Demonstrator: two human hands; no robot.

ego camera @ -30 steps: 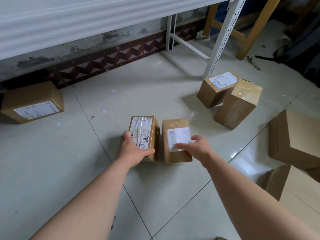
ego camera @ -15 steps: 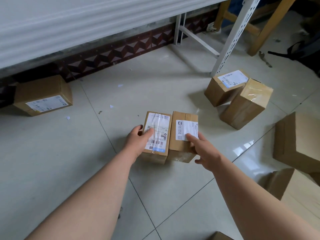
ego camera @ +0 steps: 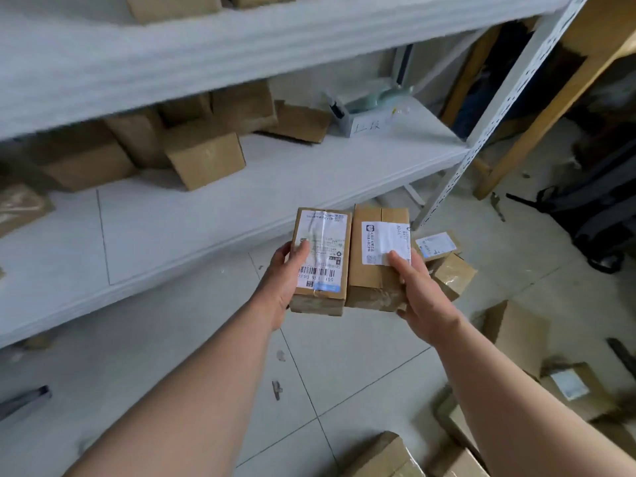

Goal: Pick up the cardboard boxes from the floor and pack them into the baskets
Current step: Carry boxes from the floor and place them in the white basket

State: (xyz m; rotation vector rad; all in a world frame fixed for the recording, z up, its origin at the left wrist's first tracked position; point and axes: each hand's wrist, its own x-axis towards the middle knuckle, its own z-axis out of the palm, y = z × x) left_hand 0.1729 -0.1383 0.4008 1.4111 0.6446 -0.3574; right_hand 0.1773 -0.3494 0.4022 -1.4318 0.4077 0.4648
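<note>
On the left, a white shelf holds a heap of brown boxes. In the middle, the left hand holds a box with the barcode label. The fingers are curled round the box's left side, and the thumb lies on top of the label. A second box is pressed right up against it, side by side. The right hand holds this one, with the thumb on its white sticker and the fingers tucked underneath. Both boxes are up in the air, above the floor and in front of the shelf. On the right, more boxes lie on the floor. A dark bag sits far right.
</note>
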